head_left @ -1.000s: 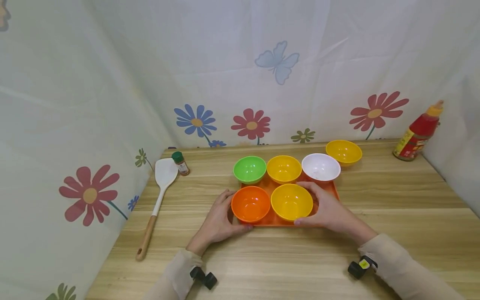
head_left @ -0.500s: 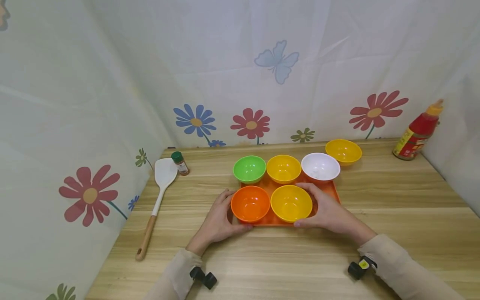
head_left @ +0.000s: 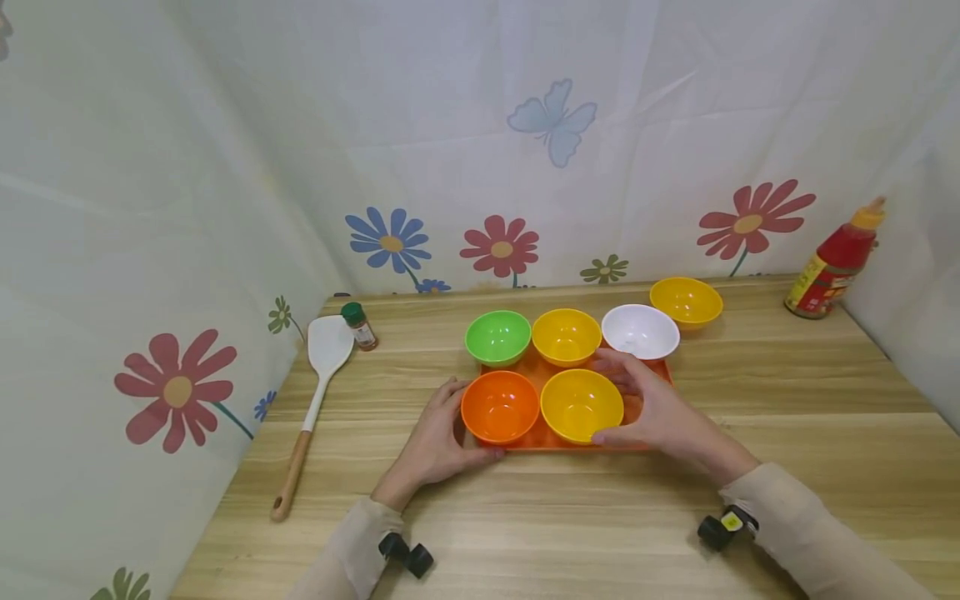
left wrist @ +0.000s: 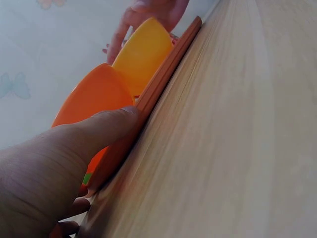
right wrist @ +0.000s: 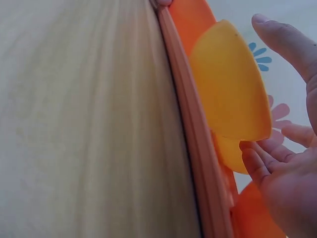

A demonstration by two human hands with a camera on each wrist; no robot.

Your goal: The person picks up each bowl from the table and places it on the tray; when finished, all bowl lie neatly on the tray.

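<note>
An orange tray (head_left: 542, 437) on the wooden table carries two rows of small bowls. My left hand (head_left: 437, 442) grips its near left corner, thumb (left wrist: 116, 121) along the front edge and fingers round the side, beside the orange bowl (head_left: 500, 407). To the right of that bowl sits a yellow bowl (head_left: 582, 406) in the front row. My right hand (head_left: 660, 421) is spread around its right side, the thumb standing away from the bowl in the right wrist view. Behind them stand a green bowl (head_left: 498, 338), another yellow bowl (head_left: 566, 337) and a white-lined bowl (head_left: 640, 331).
One more yellow bowl (head_left: 686, 302) is off the tray at the back right. Farther right stands a red sauce bottle (head_left: 832, 267). On the left lie a white spatula (head_left: 322, 375) with a wooden handle and a small green-capped spice jar (head_left: 360, 327). Printed cloth walls the table.
My right hand has loosened from the front yellow bowl and shifted slightly right, its fingers lifting off the rim. The left hand and the bowls stay put.
</note>
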